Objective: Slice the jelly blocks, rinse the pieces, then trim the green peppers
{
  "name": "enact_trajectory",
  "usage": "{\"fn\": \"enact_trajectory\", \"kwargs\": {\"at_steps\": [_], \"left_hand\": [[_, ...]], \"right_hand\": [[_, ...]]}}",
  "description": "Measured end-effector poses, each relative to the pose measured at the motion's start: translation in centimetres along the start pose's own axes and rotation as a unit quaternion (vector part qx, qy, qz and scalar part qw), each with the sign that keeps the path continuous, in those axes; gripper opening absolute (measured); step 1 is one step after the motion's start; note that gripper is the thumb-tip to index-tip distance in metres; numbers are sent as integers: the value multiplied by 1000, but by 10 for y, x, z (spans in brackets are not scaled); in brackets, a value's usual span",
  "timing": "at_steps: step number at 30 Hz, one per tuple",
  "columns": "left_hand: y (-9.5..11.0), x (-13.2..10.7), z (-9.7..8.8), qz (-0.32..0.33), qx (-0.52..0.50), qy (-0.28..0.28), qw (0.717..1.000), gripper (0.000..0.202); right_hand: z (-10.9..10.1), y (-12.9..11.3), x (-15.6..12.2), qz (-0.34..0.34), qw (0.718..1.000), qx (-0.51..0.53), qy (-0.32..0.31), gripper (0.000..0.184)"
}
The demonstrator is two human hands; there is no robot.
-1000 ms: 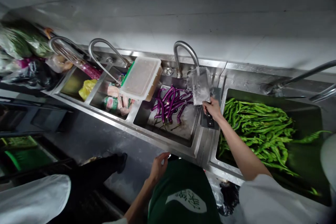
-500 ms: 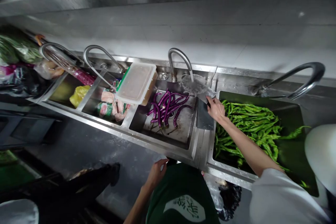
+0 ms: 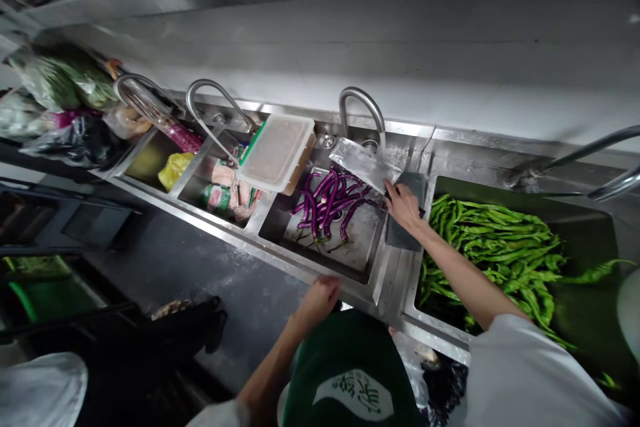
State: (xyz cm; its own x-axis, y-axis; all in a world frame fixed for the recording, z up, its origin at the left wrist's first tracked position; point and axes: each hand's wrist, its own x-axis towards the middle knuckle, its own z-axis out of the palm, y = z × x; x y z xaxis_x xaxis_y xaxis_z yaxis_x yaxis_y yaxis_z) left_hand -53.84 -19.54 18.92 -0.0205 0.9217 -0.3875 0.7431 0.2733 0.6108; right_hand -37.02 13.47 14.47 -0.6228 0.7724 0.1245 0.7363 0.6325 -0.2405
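My right hand [image 3: 404,205] is closed around the dark handle of a cleaver [image 3: 365,165]. Its broad, wet-looking metal blade points left beneath the curved tap [image 3: 361,95], over the back of the middle sink. Below that hand, a dark grey flat slab [image 3: 404,239] lies on the divider between two sinks. Purple eggplants [image 3: 330,203], long and thin, lie in the middle sink, left of the cleaver. My left hand [image 3: 323,297] is at the sink's front edge with its fingers curled in; nothing shows in it.
Long green peppers [image 3: 493,247] fill much of the right sink. A lidded plastic container [image 3: 277,152] straddles the sinks to the left, beside packaged meat [image 3: 230,188]. A yellow bag [image 3: 175,170] lies farther left. Another person's white cap [image 3: 43,387] shows at the lower left.
The cleaver's blade, splashed by the tap water before, now shows flat and shiny with less splashing. My left hand has come up to the sink's front edge. The view has shifted.
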Motion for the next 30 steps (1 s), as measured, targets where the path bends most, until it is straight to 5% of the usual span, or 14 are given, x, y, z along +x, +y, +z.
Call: {"fn": "enact_trajectory", "kwargs": {"at_steps": [5, 9, 15, 22, 26, 30], "left_hand": [[49, 95, -55, 208, 78, 206, 953, 46], [82, 133, -73, 270, 180, 210, 922, 59], [93, 130, -80, 251, 251, 233, 906, 61], [105, 131, -105, 191, 193, 290, 918, 65], [96, 136, -136, 115, 61, 368, 921, 68], [85, 134, -160, 33, -218, 424, 878, 67]], "right_hand": [[-35, -30, -50, -48, 999, -12, 19, 56], [-64, -40, -92, -93, 994, -10, 60, 54], [-96, -42, -133, -106, 986, -2, 131, 60], [-114, -43, -145, -120, 977, -19, 177, 63], [-118, -39, -155, -112, 975, -26, 190, 59], [-124, -30, -169, -104, 969, -51, 219, 57]]}}
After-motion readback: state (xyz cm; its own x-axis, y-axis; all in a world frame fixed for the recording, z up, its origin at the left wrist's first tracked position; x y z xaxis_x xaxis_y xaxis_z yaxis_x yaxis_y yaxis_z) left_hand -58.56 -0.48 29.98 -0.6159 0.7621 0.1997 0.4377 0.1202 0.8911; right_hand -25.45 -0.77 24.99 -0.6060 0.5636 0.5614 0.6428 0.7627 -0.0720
